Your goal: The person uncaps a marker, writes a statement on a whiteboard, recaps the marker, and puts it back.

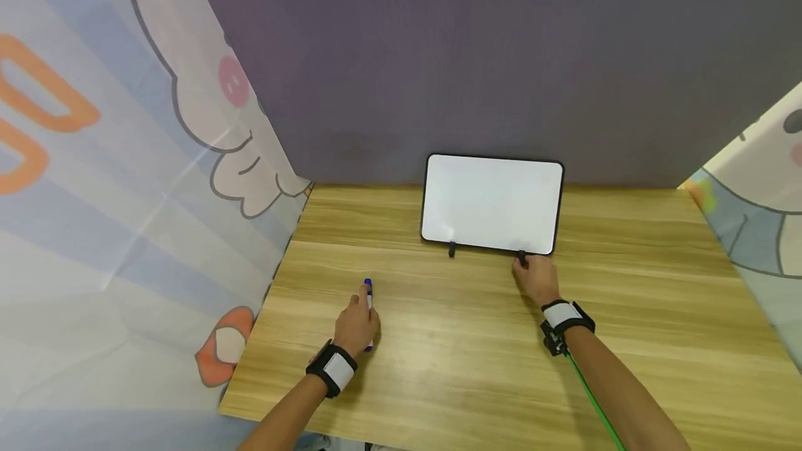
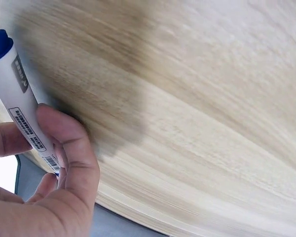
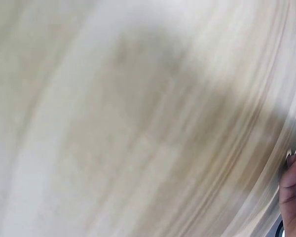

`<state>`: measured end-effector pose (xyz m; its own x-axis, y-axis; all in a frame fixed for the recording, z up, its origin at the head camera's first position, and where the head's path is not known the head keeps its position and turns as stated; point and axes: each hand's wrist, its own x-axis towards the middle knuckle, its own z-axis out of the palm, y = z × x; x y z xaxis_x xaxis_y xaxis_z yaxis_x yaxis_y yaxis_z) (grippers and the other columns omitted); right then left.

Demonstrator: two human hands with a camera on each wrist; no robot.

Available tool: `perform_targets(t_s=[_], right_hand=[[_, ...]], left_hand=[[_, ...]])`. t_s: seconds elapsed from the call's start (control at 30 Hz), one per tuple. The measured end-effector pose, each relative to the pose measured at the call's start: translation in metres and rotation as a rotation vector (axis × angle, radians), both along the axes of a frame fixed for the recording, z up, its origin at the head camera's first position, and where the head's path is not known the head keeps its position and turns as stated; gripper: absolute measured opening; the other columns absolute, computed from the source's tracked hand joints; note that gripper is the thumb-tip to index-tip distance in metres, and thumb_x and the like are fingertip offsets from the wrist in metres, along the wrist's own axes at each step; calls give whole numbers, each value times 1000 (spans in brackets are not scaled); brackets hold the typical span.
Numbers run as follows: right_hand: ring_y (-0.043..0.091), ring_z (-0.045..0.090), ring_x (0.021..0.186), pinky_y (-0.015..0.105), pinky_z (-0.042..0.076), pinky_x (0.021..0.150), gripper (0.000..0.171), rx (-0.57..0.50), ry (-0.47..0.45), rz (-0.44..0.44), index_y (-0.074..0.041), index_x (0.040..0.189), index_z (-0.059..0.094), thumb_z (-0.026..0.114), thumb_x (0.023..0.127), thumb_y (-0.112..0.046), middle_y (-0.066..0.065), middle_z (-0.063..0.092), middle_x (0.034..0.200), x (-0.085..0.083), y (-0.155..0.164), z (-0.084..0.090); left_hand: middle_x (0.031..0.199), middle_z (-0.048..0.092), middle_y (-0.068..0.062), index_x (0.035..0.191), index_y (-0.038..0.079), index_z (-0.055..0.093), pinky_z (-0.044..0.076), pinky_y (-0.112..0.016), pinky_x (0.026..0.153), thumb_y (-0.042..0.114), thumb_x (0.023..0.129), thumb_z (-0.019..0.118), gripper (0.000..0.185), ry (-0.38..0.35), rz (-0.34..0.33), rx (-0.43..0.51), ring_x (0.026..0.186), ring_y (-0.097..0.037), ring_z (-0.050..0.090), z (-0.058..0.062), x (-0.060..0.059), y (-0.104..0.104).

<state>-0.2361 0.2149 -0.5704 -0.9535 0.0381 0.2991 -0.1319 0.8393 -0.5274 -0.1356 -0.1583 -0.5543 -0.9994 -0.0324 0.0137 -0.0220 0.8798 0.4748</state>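
At twelve o'clock, a dark wall (image 1: 476, 54), with a cartoon sheet (image 1: 125, 339) alongside at nine. Below, spreading toward six, a wood-grain table (image 1: 438, 339). At the middle of the table's twelve o'clock edge, a white board (image 1: 491, 204), propped up, long axis running roughly nine to three with a slight dip at the three o'clock end; contact with the wall, cannot tell. At eight o'clock from the board, well apart, the left hand (image 1: 356, 327); at five, right by the lower edge, the right hand (image 1: 537, 277), clearly the nearer of the two. Around the wrists, a left band (image 1: 332, 369) and a right band (image 1: 567, 314), plus a green cable (image 1: 592, 392) trailing toward five o'clock. In the left hand, over the table, a marker (image 2: 24, 106), pinched between thumb and curled fingers, blue at both ends, long axis pointing twelve to six; thus crosswise to the board, with the board at two o'clock from the fingers. Under the board, a black left foot (image 1: 452, 250) at seven and a right foot (image 1: 521, 255) at five. Right fingers curled at the latter, seemingly pinching, exact grip partly hidden.
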Motion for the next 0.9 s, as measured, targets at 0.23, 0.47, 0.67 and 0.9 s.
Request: perform_targets(t_s=[0.23, 0.47, 0.67, 0.9], right_hand=[[16, 40, 44, 26, 30, 42, 35, -7, 12, 3, -3, 48, 53, 61, 82, -10, 5, 49, 45, 17, 0, 1], [16, 43, 47, 28, 33, 45, 35, -25, -57, 6, -5, 50, 54, 62, 83, -13, 4, 51, 48, 37, -2, 2], [14, 40, 45, 27, 31, 44, 38, -10, -28, 1, -8, 46, 49, 64, 81, -11, 1, 47, 45, 56, -5, 2], [9, 38, 43, 22, 30, 44, 37, -6, -32, 24, -10, 47, 49, 64, 81, -9, -1, 48, 45, 86, -10, 6]], left_hand=[[99, 60, -20, 134, 10, 37, 38, -27, 44, 13, 89, 52, 47, -45, -53, 76, 53, -18, 51, 17, 5, 14], [102, 60, -19, 134, 10, 38, 39, -25, 44, 14, 89, 51, 46, -20, -88, 122, 55, -16, 52, 43, 4, 33], [103, 59, -18, 136, 12, 36, 40, -22, 42, 16, 91, 49, 47, -48, -132, 141, 54, -13, 52, 56, 6, 45], [91, 56, -11, 131, 15, 42, 39, -20, 41, 13, 93, 44, 38, -12, -263, 190, 52, -9, 47, 71, 9, 58]])
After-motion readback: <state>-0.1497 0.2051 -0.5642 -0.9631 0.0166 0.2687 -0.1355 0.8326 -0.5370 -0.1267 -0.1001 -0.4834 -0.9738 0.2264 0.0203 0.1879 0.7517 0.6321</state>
